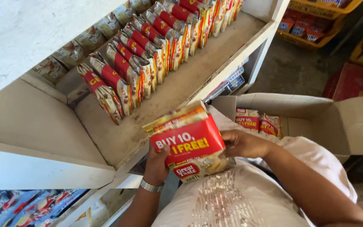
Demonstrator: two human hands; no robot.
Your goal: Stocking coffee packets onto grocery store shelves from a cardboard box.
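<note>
I hold a glossy plastic multipack of sachets (190,143), red and yellow with a cream lower edge, between both hands, close in front of my chest and just near of the shelf's front lip. The film is smooth and shiny, crinkled at the seams, and the pack is a soft, bulging rectangle tilted with its top edge toward the shelf. My left hand (156,164) cups it from below at its near left corner, fingers wrapped under the pack, a silvery metal link bracelet (151,186) on the wrist. My right hand (242,143) grips the right edge, fingers closed on the film, thumb side against the face of the pack.

Beyond it lies the white painted wooden shelf (198,71), its board scuffed and dusty, with a flat raised rim. On it, at the far left side, a long row of upright packs of the same kind (148,54) stands edge-on, leaning against one another and running away toward the far right. Behind that row sits a second line of paler beige packets (70,52).

To the right, beside my arm, an open brown cardboard carton (337,122) with matte, creased flaps holds more red and yellow packs (257,122) at its far left end. My pale top (232,201) has rows of small shiny sequins down the front.
</note>
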